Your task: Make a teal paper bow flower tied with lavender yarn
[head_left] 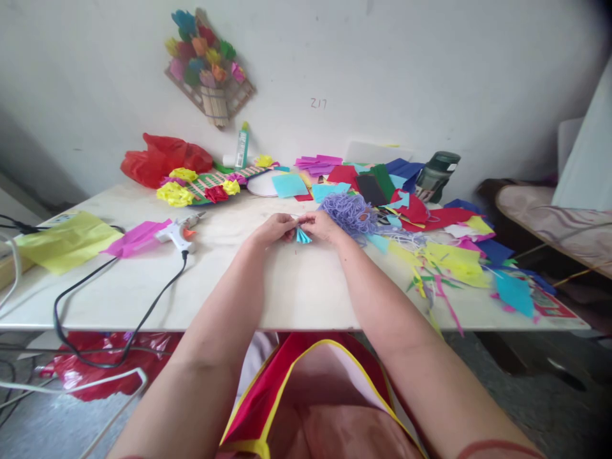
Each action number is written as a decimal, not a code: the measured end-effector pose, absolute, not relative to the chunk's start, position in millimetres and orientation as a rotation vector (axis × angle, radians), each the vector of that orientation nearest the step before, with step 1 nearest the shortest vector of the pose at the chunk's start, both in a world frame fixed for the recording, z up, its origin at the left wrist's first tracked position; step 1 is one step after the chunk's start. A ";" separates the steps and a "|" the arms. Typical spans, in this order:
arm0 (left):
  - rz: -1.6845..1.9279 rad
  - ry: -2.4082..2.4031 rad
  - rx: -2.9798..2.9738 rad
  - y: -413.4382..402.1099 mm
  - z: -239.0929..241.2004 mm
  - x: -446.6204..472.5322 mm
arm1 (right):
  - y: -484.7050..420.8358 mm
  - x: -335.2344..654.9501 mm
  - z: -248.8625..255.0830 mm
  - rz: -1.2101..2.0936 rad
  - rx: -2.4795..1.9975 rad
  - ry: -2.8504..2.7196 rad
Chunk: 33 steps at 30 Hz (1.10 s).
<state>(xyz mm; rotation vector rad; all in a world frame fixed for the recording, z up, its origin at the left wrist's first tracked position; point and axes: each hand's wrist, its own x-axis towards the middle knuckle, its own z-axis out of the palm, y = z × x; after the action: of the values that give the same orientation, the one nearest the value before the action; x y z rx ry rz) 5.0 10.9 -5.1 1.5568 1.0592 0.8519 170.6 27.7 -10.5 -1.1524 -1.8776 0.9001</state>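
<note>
Both hands meet over the middle of the white table, pinching a small piece of pleated blue paper (303, 236). My left hand (277, 228) closes on its upper end from the left. From the right, my right hand (319, 225) grips the same gathered end with bent fingers. Below the fingertips the pleats fan out toward me. A tangle of purple yarn (348, 213) lies just beyond my right hand. Flat light-blue paper sheets (290, 185) rest behind the hands. The fingertips partly hide the pinched end.
A white glue gun (178, 236) with a black cord lies at left beside pink paper (138, 239) and yellow paper (71, 241). Paper flowers (174, 194) and a red plastic bag (165, 158) sit behind. Coloured scraps (454, 261) and a dark bottle (436, 176) stand right.
</note>
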 end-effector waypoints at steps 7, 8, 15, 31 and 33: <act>0.851 1.054 1.559 10.8 -5.6 5.3 | 35.1 170.5 -17.2 0.739 -1.165 -1.930; 0.850 1.056 1.557 10.8 -5.4 5.4 | 34.3 170.9 -16.5 0.766 -1.160 -1.926; 0.879 1.130 1.572 10.4 -4.3 4.6 | 23.2 174.9 -5.5 1.030 -1.127 -1.839; 0.886 1.087 1.487 10.4 -3.8 5.7 | 24.4 172.1 -7.5 1.065 -1.161 -1.805; 0.885 1.083 1.488 9.9 -3.4 5.7 | 24.5 171.0 -8.8 1.065 -1.162 -1.791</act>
<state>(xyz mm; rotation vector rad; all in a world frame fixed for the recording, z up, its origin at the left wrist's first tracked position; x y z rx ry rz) 5.7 9.9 -3.4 1.4876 1.0831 0.8855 171.0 24.5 -8.8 -1.1624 -1.7908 1.0654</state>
